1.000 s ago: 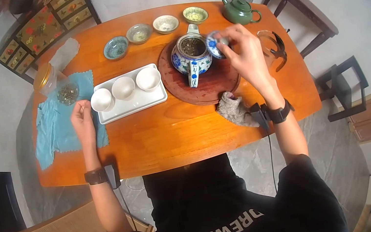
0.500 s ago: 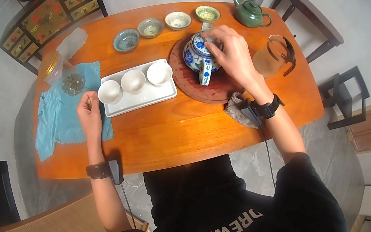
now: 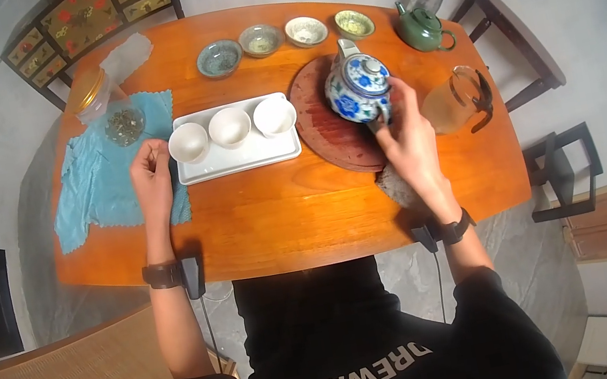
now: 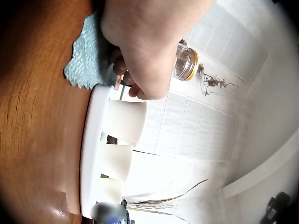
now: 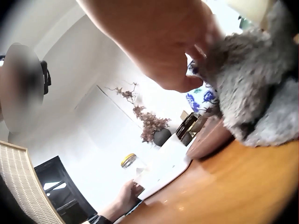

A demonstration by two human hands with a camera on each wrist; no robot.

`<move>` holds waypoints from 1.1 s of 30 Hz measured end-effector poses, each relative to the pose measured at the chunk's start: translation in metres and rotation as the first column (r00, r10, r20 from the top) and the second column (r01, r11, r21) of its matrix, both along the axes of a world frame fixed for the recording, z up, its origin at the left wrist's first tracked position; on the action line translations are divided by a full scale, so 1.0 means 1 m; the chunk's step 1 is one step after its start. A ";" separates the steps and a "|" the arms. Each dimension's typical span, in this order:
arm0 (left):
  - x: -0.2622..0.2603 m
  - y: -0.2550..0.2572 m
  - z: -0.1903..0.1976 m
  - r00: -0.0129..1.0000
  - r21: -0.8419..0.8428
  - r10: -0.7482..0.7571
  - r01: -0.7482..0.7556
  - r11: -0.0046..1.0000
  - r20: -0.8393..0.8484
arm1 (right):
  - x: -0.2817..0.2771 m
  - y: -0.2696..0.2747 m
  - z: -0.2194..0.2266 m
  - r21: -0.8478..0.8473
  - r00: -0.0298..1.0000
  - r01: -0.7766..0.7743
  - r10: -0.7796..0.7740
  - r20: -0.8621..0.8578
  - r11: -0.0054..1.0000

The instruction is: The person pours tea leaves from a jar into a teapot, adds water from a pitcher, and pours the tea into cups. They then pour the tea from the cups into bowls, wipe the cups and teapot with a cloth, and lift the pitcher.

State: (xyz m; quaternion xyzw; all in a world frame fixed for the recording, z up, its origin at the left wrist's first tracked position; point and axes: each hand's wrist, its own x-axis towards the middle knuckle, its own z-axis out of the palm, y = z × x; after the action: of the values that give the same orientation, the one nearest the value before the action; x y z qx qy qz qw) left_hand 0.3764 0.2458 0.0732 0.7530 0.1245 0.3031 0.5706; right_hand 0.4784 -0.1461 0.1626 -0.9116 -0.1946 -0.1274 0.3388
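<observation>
A blue-and-white floral teapot (image 3: 353, 95) with its lid on is gripped at the handle by my right hand (image 3: 413, 142). In the head view it overlaps the round red-brown board (image 3: 328, 144). My left hand (image 3: 153, 179) rests with loosely curled fingers over the blue cloth (image 3: 96, 189), right by the left end of a white tray (image 3: 238, 162). In the left wrist view its fingertips come close to the tray's end. On the tray stand three white cups, the nearest cup (image 3: 188, 145) just beside this hand.
A grey furry cloth (image 3: 398, 187) lies under my right wrist. Glass pitcher (image 3: 447, 106) and green teapot (image 3: 422, 30) stand to the right. Several small bowls, among them a blue bowl (image 3: 219, 58), line the back. A gold-lidded jar (image 3: 113, 113) lies on the blue cloth.
My right hand has set the lid on the blue-and-white teapot, let go of it and moved down to the handle. The teapot has turned and shifted. The left hand stays by the tray.
</observation>
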 end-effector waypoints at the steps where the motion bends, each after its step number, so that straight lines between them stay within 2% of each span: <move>1: 0.000 0.000 0.000 1.000 0.015 0.003 -0.003 1.000 -0.011 | 0.003 -0.007 -0.001 0.055 0.998 0.007 -0.004 -0.064 0.998; 2: 0.001 -0.001 -0.001 1.000 0.013 0.003 -0.003 1.000 -0.008 | 0.015 -0.015 -0.017 0.249 0.994 -0.048 0.071 -0.083 0.967; 3: 0.001 -0.001 -0.001 1.000 0.011 0.006 -0.006 1.000 -0.004 | 0.025 -0.016 -0.025 0.435 0.986 -0.093 0.145 -0.088 0.896; 4: 0.002 -0.002 -0.001 1.000 0.009 0.006 -0.006 1.000 -0.001 | 0.031 -0.021 -0.030 0.433 0.986 -0.089 0.140 -0.088 0.897; 6: 0.001 -0.003 0.000 1.000 0.001 -0.009 0.009 1.000 -0.003 | 0.035 -0.018 -0.024 0.721 0.902 -0.044 0.338 -0.269 0.692; 10: 0.002 -0.001 -0.003 1.000 -0.022 -0.015 0.015 1.000 0.023 | 0.034 -0.007 -0.015 0.686 0.928 0.024 0.239 -0.286 0.728; 13: 0.002 0.000 -0.004 1.000 -0.032 -0.012 0.012 0.999 0.027 | 0.045 0.001 -0.017 0.719 0.956 0.054 0.171 -0.236 0.692; 14: 0.002 0.000 -0.004 1.000 -0.032 -0.007 0.008 0.999 0.029 | 0.047 0.000 -0.014 0.686 0.952 0.099 0.131 -0.276 0.721; 15: 0.002 0.000 -0.003 1.000 -0.022 -0.009 0.010 1.000 0.020 | 0.052 -0.002 -0.012 0.686 0.952 0.096 0.135 -0.275 0.721; 17: 0.002 0.001 -0.004 1.000 -0.013 -0.008 0.008 1.000 0.011 | 0.060 -0.002 -0.011 0.596 0.961 0.068 0.108 -0.255 0.800; 20: 0.001 0.000 -0.003 1.000 -0.025 -0.017 0.018 1.000 0.019 | 0.060 0.001 -0.009 0.643 0.961 0.028 0.157 -0.228 0.766; 22: -0.003 -0.005 0.007 0.994 0.026 0.083 -0.085 0.996 0.071 | 0.062 0.000 -0.013 0.661 0.961 0.002 0.182 -0.209 0.751; 23: -0.005 -0.013 0.018 0.994 0.031 0.081 -0.083 0.996 0.078 | 0.065 -0.001 -0.018 0.694 0.961 0.026 0.174 -0.216 0.719; 25: -0.011 -0.042 0.049 0.881 0.117 0.226 -0.299 0.947 0.416 | 0.068 -0.003 -0.019 0.734 0.963 0.054 0.159 -0.218 0.677; 27: -0.016 -0.080 0.085 0.935 0.253 0.059 -0.155 0.955 0.351 | 0.068 -0.007 -0.019 0.801 0.929 0.183 0.166 -0.330 0.570; 28: -0.014 -0.104 0.103 0.954 0.326 -0.042 -0.060 0.943 0.296 | 0.068 -0.007 -0.018 0.821 0.923 0.189 0.187 -0.335 0.539; 29: -0.010 -0.128 0.113 0.954 0.279 -0.213 0.150 0.949 0.213 | 0.067 -0.006 -0.014 0.821 0.924 0.184 0.190 -0.332 0.541; 30: -0.005 -0.149 0.125 0.918 0.333 -0.347 0.271 0.903 0.192 | 0.065 -0.005 -0.006 0.831 0.924 0.169 0.209 -0.321 0.529; 31: 0.005 -0.165 0.121 0.892 0.425 -0.430 0.337 0.840 0.141 | 0.063 -0.003 0.003 0.840 0.922 0.154 0.229 -0.311 0.520; 33: 0.027 -0.201 0.107 0.895 0.509 -0.404 0.263 0.820 0.189 | 0.060 -0.005 0.023 0.810 0.910 0.092 0.282 -0.305 0.579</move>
State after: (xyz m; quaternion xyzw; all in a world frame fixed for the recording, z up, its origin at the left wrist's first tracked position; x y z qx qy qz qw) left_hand 0.4037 0.0448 0.1801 0.8261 -0.1726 0.3246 0.4271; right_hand 0.5387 -0.1509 0.1857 -0.6490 -0.0908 0.0071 0.7553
